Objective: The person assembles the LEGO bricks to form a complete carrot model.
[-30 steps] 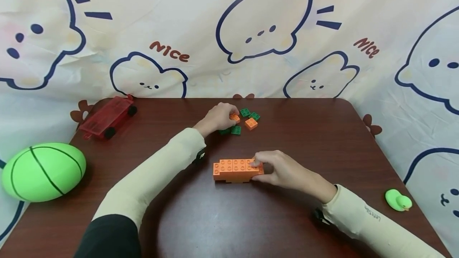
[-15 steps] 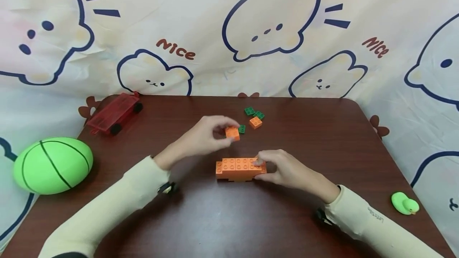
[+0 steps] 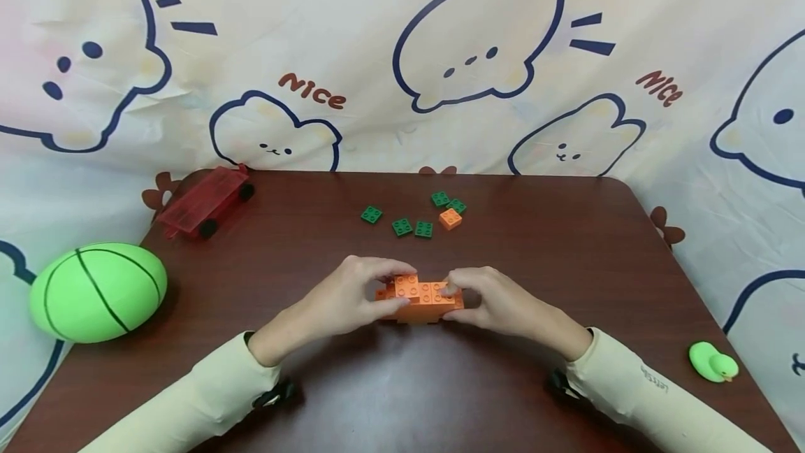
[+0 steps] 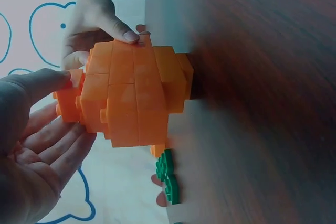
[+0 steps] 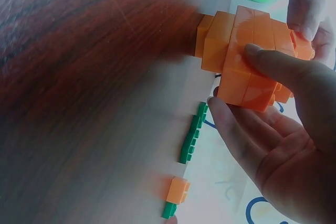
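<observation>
An orange block build (image 3: pixel 421 312), stepped and narrower at its base, stands on the brown table. My left hand (image 3: pixel 346 299) pinches a small orange toy brick (image 3: pixel 407 286) between thumb and fingers, right on the build's studded top, left of its middle. In the left wrist view the pinched brick (image 4: pixel 69 98) sits against the studs. My right hand (image 3: pixel 503 303) grips the right end of the build, thumb on the near side and fingers over the top and far side. The right wrist view shows that thumb (image 5: pixel 273 66) flat on the orange wall.
Behind the build lie several green bricks (image 3: pixel 402 228) and one orange brick (image 3: pixel 450 219). A red toy cart (image 3: pixel 204 203) stands at the back left, a green ball (image 3: pixel 97 292) at the left edge. A green rubber duck (image 3: pixel 713 362) sits at the right edge.
My left hand has picked up a small orange brick from the back group and brought it toward me onto the build's top. The right hand keeps its grip on the build.
</observation>
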`<state>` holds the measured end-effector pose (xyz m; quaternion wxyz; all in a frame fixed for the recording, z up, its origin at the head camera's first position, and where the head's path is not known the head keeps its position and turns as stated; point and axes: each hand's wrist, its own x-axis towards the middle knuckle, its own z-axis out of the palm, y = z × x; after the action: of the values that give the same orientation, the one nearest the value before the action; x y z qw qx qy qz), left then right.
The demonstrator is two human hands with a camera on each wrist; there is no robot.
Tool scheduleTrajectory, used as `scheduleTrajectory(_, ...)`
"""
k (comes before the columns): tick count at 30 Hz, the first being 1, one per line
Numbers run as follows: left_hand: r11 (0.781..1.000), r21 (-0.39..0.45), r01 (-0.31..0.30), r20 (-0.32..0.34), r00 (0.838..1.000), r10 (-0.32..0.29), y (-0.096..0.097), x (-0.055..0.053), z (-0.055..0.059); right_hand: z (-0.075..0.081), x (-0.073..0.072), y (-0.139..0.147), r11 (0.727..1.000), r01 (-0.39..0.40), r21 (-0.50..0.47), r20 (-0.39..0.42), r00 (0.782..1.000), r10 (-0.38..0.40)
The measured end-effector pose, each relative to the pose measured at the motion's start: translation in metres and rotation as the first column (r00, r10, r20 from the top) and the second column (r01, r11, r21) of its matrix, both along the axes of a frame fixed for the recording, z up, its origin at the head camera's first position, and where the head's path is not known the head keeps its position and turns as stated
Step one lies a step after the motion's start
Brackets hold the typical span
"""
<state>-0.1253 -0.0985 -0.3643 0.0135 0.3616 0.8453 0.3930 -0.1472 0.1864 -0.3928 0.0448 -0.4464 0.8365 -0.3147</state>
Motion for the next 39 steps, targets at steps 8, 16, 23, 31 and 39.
scheduleTrajectory(8, 1.000, 0.008, 0.004, 0.031, 1.000, -0.004, -0.0005, -0.0025, -0.0021, 0.0006, 0.0011, -0.0005, 1.000, 0.011, -0.009, -0.001, 1.000, -0.011)
scheduleTrajectory(16, 1.000, 0.005, 0.014, 0.019, 1.000, -0.014, 0.0036, -0.0033, -0.0027, -0.0007, 0.0018, 0.0031, 1.000, 0.017, -0.014, -0.020, 1.000, -0.017)
scheduleTrajectory(23, 1.000, -0.008, 0.016, 0.002, 1.000, -0.016, 0.0023, -0.0049, -0.0012, 0.0003, -0.0009, 0.0018, 1.000, 0.009, -0.019, -0.005, 1.000, -0.009)
scheduleTrajectory(31, 0.998, -0.039, 0.057, 0.000, 0.998, -0.057, 0.0041, -0.0069, 0.0026, -0.0011, 0.0002, 0.0031, 1.000, 0.020, -0.017, 0.004, 1.000, -0.020)
scheduleTrajectory(39, 0.998, -0.045, 0.038, 0.020, 0.999, -0.037, 0.0019, -0.0043, 0.0004, -0.0041, -0.0013, 0.0014, 1.000, 0.000, -0.031, 0.019, 1.000, 0.001)
